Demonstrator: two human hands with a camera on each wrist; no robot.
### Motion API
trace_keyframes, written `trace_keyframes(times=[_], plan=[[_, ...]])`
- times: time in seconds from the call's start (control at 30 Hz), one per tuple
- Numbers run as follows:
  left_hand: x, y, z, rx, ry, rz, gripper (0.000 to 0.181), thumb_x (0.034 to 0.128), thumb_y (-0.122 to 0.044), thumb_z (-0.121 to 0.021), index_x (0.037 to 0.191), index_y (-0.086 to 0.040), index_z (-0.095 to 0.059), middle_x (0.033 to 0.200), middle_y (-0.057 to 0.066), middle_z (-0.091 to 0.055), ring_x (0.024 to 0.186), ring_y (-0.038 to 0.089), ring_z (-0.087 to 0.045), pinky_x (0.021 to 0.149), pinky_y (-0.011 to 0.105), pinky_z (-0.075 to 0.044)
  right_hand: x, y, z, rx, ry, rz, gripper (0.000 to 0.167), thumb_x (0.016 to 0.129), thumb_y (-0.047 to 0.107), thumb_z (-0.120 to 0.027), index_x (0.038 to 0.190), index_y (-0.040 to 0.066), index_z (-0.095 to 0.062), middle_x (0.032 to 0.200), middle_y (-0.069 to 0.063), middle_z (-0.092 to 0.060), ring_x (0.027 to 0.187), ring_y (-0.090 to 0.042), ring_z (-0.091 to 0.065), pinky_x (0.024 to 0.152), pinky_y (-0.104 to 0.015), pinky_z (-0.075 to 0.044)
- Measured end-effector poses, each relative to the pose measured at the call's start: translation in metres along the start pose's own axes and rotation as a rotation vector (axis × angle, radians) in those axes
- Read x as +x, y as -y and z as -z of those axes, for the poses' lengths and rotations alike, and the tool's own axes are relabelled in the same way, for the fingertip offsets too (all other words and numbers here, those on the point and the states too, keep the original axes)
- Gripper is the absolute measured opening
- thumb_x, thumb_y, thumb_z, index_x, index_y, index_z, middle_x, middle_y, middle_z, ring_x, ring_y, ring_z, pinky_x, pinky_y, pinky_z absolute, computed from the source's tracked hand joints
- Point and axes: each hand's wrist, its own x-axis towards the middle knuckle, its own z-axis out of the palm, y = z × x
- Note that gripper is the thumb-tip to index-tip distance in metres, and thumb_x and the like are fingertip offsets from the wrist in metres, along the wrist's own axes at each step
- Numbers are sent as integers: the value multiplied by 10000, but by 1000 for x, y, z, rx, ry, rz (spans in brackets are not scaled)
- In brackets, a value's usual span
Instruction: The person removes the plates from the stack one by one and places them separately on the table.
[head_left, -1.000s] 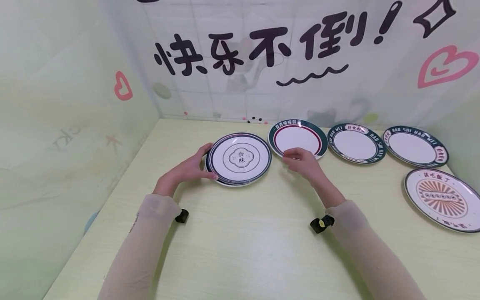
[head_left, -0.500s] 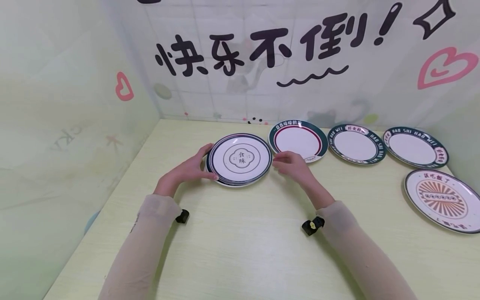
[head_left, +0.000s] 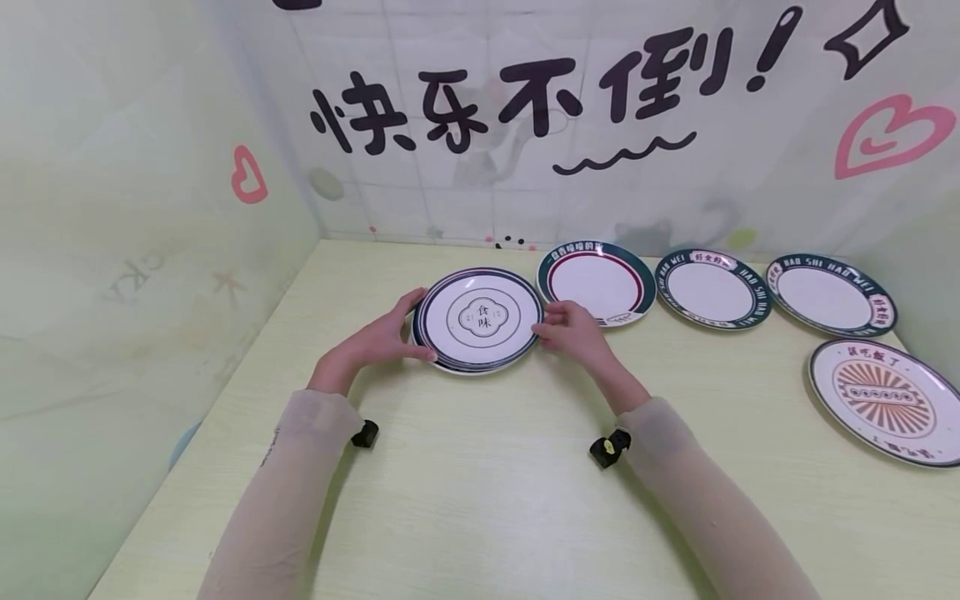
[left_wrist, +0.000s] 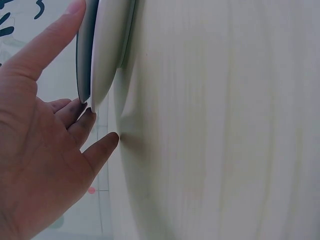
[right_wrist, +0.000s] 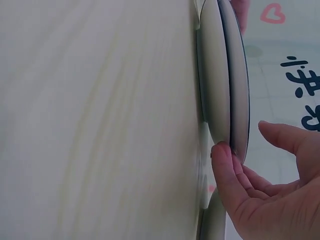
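Observation:
A stack of round white plates (head_left: 483,333) with dark blue rim lines lies on the table in the head view; a framed motif shows on the top one. At the stack's left side, my left hand (head_left: 382,335) holds the rim between thumb and fingers. Edge-on, a lower plate (left_wrist: 109,55) shows against the upper one in the left wrist view. Across the stack, my right hand (head_left: 573,333) touches the right rim with its fingertips. The right wrist view shows the right thumb (right_wrist: 280,135) slightly apart from the upper plate (right_wrist: 239,85).
A plate with green rim and red ring (head_left: 597,282) lies just right of the stack. Farther right are two green-rimmed lettered plates, one left (head_left: 712,287) and one right (head_left: 828,292), and an orange-sunburst plate (head_left: 885,396). Printed walls (head_left: 450,200) stand behind and beside the table.
My right hand has moved left, away from the red-ringed plate, to the stack's right rim. The left hand and the plates look unmoved.

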Motion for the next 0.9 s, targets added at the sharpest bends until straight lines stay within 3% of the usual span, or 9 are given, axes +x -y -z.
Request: trace_keyframes(times=[0.27, 0.9], plan=[[0, -1, -1, -1, -4, 0, 1205, 774, -392, -852, 1611, -157, -17, 1695, 87, -97, 1571, 313, -59, 1274, 540, -95, 7, 0, -8, -59, -39, -11, 582, 919, 196, -726, 1394, 8, -448, 1223, -153, -578, 927, -206, -633, 811, -256, -602], [0, -1, -2, -7, -8, -2, 1220, 766, -402, -856, 1612, -153, -13, 1696, 83, -92, 1571, 317, -57, 1271, 549, -97, 10, 3, -12, -115, -28, -9, 568, 921, 93, -695, 1397, -15, -405, 1227, -179, -546, 979, -232, -579, 822, -270, -599]])
